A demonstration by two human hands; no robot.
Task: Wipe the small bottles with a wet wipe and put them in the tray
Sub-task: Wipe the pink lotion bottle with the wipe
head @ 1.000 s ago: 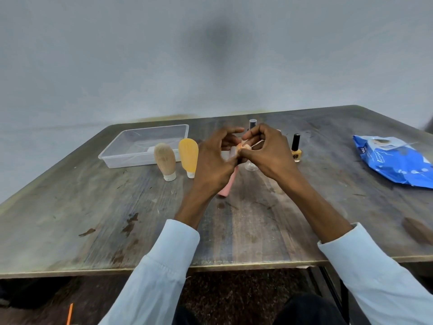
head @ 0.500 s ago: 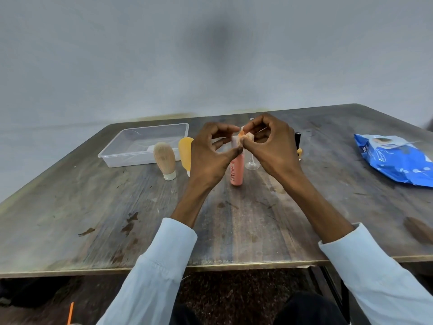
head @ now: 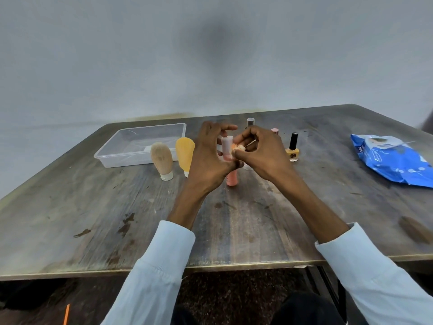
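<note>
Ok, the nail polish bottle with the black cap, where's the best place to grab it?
Probably the tall black cap of the nail polish bottle, pinched from above. It stands upright, apart from its neighbours, with the cap well clear of the squat yellow base. The right hand is nearest, though it grips a small wipe.

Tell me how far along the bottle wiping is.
Early. The tray shows no bottle inside. The left hand holds the pink bottle while the right hand rubs it with a small wad. The tan tube, yellow tube and nail polish wait on the table.
</note>
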